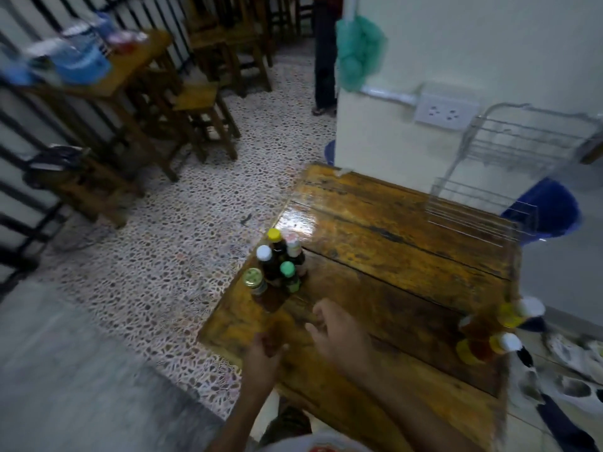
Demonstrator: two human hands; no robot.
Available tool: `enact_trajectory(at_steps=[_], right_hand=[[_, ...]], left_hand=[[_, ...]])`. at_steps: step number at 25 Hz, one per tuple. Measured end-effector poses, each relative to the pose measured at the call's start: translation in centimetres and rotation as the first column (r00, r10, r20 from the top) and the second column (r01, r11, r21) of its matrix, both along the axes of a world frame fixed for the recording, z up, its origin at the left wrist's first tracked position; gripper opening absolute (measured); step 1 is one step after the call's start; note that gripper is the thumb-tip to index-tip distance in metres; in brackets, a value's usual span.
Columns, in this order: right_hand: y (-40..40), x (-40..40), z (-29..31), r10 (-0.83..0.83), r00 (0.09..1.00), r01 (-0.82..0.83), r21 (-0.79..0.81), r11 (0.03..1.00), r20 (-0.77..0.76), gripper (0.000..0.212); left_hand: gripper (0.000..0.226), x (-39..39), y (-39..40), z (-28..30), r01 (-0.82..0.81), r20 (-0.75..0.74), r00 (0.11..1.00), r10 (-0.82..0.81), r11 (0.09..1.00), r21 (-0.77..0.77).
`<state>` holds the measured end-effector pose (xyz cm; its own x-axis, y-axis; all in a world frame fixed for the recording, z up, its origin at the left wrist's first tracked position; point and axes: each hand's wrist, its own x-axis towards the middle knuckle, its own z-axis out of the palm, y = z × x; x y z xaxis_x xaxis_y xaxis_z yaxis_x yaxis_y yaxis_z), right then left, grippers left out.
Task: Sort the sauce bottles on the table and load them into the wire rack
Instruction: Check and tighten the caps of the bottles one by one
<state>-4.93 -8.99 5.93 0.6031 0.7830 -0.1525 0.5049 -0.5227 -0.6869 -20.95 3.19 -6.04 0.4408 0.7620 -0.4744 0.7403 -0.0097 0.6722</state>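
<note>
Five dark sauce bottles (277,269) (yellow, white, green, pink and gold caps) are standing clustered at the table's (408,243) left edge. Left hand (262,357) is gripping that edge; right hand (339,331) is hovering loosely spread. Wire rack (509,171) is sitting at the far right corner.

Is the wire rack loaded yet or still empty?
Empty. The wire rack at the table's far right corner shows only bare wires; the bottles stand clustered at the left edge.

5 upright sauce bottles (279,269) with yellow, pink, white, green and gold caps cluster at the wooden table's left edge, 4 blurred ones (496,331) stand at its right edge, the wire rack (499,177) at the far right.
</note>
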Motion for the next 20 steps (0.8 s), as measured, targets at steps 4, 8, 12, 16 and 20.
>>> enact_trajectory(at_steps=[4,8,12,16,20], right_hand=[[6.7,-1.6,2.4,0.046,0.990,-0.059,0.094,0.994,0.135,0.040],[11.2,-2.3,3.8,0.121,0.928,-0.145,0.040,0.989,0.353,0.053],[12.9,-2.9,3.3,0.155,0.901,-0.116,-0.121,0.986,0.404,0.049],[12.4,-2.9,2.0,0.139,0.878,-0.058,-0.185,0.981,0.458,0.042],[8.3,-0.9,2.3,0.149,0.815,-0.015,-0.237,0.971,0.560,0.034]], left_hand=[[0.056,-0.8,4.1,1.0,-0.090,0.111,0.990,0.092,0.996,-0.019],[0.089,0.8,7.9,0.8,-0.024,0.220,0.975,0.029,0.999,-0.023],[0.040,3.4,9.6,1.1,0.172,0.201,0.961,-0.191,0.979,0.110],[0.025,4.2,9.4,1.2,0.258,0.100,0.955,-0.280,0.947,0.190],[0.036,4.9,6.3,1.4,0.484,0.149,0.833,-0.533,0.832,0.273]])
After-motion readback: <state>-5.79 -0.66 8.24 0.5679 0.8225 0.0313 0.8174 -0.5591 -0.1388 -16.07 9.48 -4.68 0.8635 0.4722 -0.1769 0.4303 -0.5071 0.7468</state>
